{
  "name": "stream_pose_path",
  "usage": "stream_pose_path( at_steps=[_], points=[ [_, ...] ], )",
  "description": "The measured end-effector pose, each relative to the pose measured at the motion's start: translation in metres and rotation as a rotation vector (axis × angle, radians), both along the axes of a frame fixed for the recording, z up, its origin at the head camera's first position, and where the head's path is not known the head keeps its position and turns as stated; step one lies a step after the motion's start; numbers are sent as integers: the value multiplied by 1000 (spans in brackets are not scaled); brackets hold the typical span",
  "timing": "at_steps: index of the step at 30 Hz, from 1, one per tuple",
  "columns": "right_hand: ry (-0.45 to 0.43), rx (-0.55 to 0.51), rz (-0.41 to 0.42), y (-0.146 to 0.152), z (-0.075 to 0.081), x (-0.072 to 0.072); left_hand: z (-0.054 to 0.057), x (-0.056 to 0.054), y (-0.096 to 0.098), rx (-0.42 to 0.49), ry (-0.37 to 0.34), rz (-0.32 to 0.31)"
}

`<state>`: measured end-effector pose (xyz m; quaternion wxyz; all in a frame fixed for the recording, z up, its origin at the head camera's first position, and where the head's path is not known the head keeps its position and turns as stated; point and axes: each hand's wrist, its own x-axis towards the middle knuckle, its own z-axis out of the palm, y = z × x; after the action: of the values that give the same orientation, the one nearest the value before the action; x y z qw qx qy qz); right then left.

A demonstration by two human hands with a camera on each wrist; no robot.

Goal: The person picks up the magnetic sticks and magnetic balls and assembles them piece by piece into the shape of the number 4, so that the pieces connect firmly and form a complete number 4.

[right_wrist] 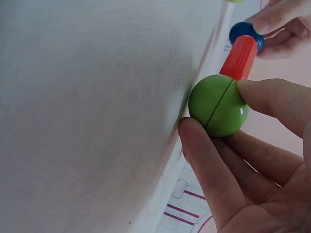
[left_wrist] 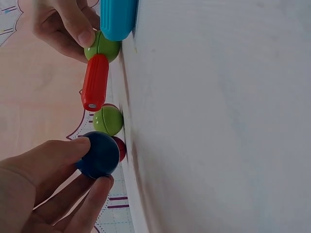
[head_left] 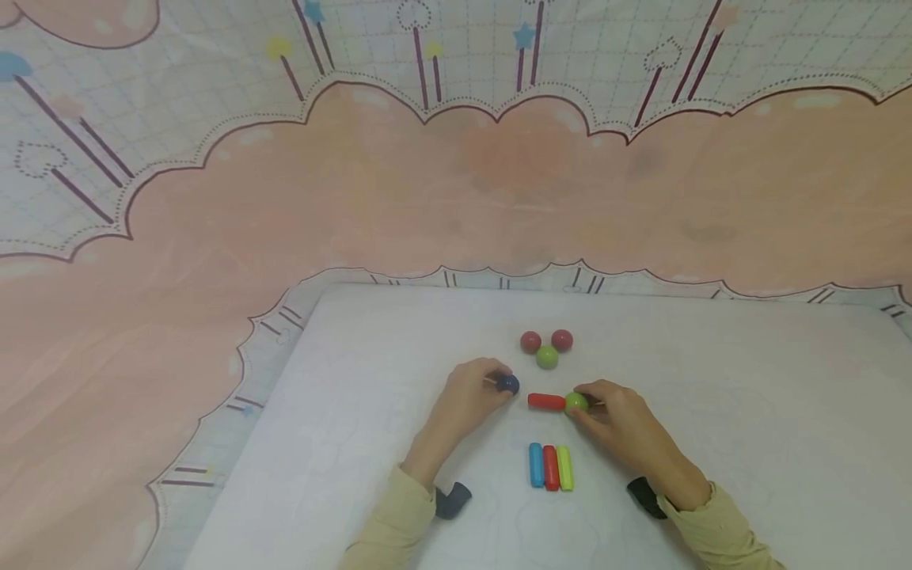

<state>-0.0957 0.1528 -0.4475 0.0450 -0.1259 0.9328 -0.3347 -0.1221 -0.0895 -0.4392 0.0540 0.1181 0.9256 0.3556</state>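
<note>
My left hand (head_left: 472, 396) pinches a dark blue ball (left_wrist: 99, 154) between thumb and fingertips. To its right, my right hand (head_left: 621, 418) grips a green ball (right_wrist: 218, 105) with thumb and fingers. A ribbed red rod (head_left: 546, 402) is joined to that green ball and points left toward the blue ball. In the left wrist view the rod's free end shows a small silvery spot. A gap separates the rod and the blue ball in the head view.
Beyond the hands, two red balls (head_left: 530, 342) and another green ball (head_left: 547, 357) sit clustered on the white table (head_left: 342, 380). Nearer lie a blue rod (head_left: 537, 465), a red rod (head_left: 551, 468) and a yellow-green rod (head_left: 565, 468), side by side. A patterned cloth (head_left: 456, 198) hangs behind.
</note>
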Motion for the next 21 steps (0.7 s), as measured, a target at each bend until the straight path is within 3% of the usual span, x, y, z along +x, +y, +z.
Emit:
stream_pose_path(
  at_steps=[12, 21],
  points=[
    [1, -11, -4, -1, -3, -1, -1, 9, -6, 92, -53, -26],
    [-9, -15, -14, -1, -4, -1, -4, 13, -6, 109, -74, -25]
  ],
)
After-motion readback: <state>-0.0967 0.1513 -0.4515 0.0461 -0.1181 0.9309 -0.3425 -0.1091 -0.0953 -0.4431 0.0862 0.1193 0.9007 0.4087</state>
